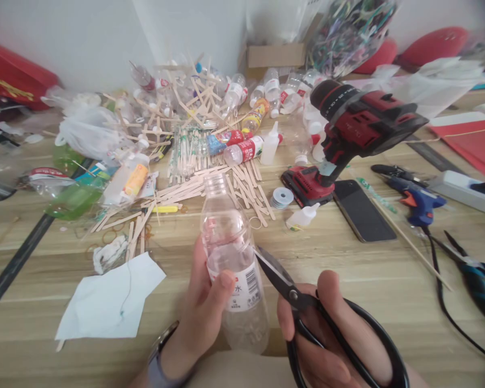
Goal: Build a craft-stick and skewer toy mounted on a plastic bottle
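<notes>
My left hand [210,302] is wrapped round a clear plastic bottle [242,328] with a white label and an uncapped neck, its thumb lying on the label. The bottle stands tilted slightly, neck away from me. In my right hand [327,334] is a pair of black-handled scissors [293,295], my fingers through and around the large loops. The blades look closed or nearly so, their tip at the bottle's right side just above the label. Whether the tip pierces the plastic I cannot tell.
A red cordless drill [359,124] stands beyond my right hand, by a phone [364,210], a glue gun [420,202] and pliers [471,264]. Wooden sticks [246,186] and many bottles [244,151] crowd the back. White paper [109,302] lies at left.
</notes>
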